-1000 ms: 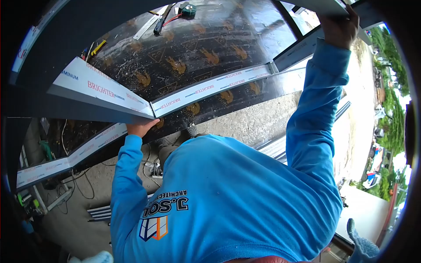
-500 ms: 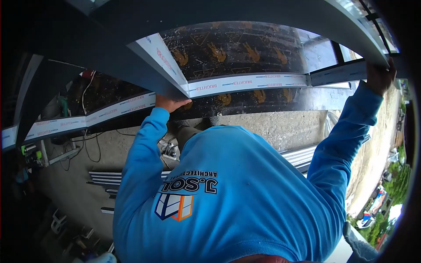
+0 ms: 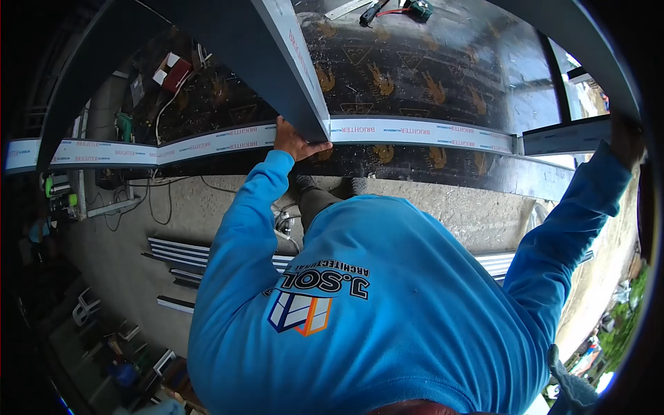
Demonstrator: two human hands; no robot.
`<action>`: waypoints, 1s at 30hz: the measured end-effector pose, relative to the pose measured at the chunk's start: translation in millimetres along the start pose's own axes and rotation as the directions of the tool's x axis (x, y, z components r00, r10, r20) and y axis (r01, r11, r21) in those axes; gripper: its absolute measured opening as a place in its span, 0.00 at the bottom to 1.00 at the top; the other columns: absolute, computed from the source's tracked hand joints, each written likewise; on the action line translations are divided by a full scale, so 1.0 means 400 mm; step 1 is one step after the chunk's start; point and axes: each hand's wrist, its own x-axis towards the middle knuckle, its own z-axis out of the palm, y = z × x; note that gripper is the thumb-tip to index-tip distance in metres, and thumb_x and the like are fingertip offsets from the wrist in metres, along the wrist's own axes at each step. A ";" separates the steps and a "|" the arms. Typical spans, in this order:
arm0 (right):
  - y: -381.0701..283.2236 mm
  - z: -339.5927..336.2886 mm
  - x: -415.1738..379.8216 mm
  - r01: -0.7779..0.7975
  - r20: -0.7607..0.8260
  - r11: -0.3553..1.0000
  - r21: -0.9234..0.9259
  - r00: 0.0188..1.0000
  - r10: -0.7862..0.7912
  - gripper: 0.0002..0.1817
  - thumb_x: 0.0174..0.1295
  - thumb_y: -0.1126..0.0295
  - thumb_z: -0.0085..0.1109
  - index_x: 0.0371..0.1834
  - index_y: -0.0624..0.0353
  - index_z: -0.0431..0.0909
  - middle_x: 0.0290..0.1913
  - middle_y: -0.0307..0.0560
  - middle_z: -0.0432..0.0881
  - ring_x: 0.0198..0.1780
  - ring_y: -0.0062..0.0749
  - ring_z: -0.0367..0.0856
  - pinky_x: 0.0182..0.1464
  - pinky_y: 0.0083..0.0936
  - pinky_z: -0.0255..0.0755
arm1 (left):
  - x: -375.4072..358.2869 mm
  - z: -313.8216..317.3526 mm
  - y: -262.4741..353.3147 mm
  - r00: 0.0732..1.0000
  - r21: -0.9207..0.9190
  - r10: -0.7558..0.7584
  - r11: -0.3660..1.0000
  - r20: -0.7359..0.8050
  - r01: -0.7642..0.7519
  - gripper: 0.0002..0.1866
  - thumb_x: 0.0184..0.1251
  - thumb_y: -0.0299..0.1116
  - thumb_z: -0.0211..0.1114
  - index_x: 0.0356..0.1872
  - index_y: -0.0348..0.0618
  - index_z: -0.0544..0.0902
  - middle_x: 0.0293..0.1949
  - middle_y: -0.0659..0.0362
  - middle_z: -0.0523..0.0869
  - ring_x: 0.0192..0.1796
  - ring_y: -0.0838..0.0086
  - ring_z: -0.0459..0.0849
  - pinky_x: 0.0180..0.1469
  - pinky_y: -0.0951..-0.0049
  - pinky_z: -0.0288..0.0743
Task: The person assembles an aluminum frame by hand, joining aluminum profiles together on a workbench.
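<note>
My left hand [image 3: 299,140] is closed around the lower edge of a dark metal frame, beside a joint where an upright dark profile [image 3: 294,76] meets a long bar [image 3: 415,131] covered in white printed film. Its thumb lies along the joint. At the far right, my right hand [image 3: 626,143] grips the end of a dark curved-looking profile [image 3: 588,31]; its fingers are partly in shadow. The frame stands over a black printed board [image 3: 387,79].
On the board lie a red and white box [image 3: 173,72] and a green and black tool [image 3: 418,10]. A green device [image 3: 61,201] and cables are at left. Metal profiles [image 3: 181,257] lie on the concrete floor [image 3: 187,214], with a white chair [image 3: 86,307] at lower left.
The view has shifted, and the frame and both hands appear farther right. The dark profiles at the top cover less of the board, and the box and tool show more fully.
</note>
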 end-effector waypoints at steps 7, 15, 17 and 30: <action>0.014 0.015 0.026 -0.104 0.063 0.982 0.158 0.994 0.095 0.18 0.46 0.61 0.63 0.34 0.64 0.75 0.37 0.60 0.78 0.45 0.54 0.76 0.50 0.57 0.68 | 0.015 0.043 -0.021 0.974 0.003 0.052 0.999 -0.219 -0.052 0.39 0.42 0.77 0.59 0.46 0.58 0.84 0.45 0.58 0.81 0.54 0.59 0.75 0.55 0.54 0.60; -0.035 -0.097 0.088 -0.140 0.050 0.983 0.120 0.990 0.135 0.18 0.46 0.60 0.62 0.34 0.64 0.76 0.37 0.62 0.78 0.43 0.56 0.76 0.46 0.57 0.71 | 0.023 0.010 0.063 1.000 0.200 0.013 0.980 -0.022 -0.009 0.42 0.47 0.74 0.58 0.59 0.58 0.77 0.58 0.49 0.73 0.60 0.48 0.70 0.60 0.46 0.61; -0.033 -0.098 0.081 -0.104 0.064 0.991 0.088 0.993 0.098 0.18 0.46 0.60 0.62 0.34 0.64 0.76 0.37 0.63 0.78 0.42 0.56 0.76 0.46 0.57 0.70 | 0.028 0.020 0.067 0.999 0.197 0.017 0.980 -0.029 -0.011 0.41 0.48 0.74 0.58 0.59 0.57 0.77 0.58 0.50 0.73 0.60 0.49 0.70 0.60 0.46 0.61; -0.060 -0.099 0.059 -0.293 0.236 0.917 0.272 0.944 0.231 0.21 0.42 0.62 0.64 0.37 0.66 0.75 0.41 0.64 0.78 0.45 0.58 0.76 0.49 0.59 0.69 | 0.056 0.032 0.089 0.995 0.156 0.073 0.984 0.070 -0.083 0.40 0.50 0.71 0.60 0.55 0.49 0.78 0.57 0.50 0.74 0.59 0.50 0.69 0.60 0.47 0.58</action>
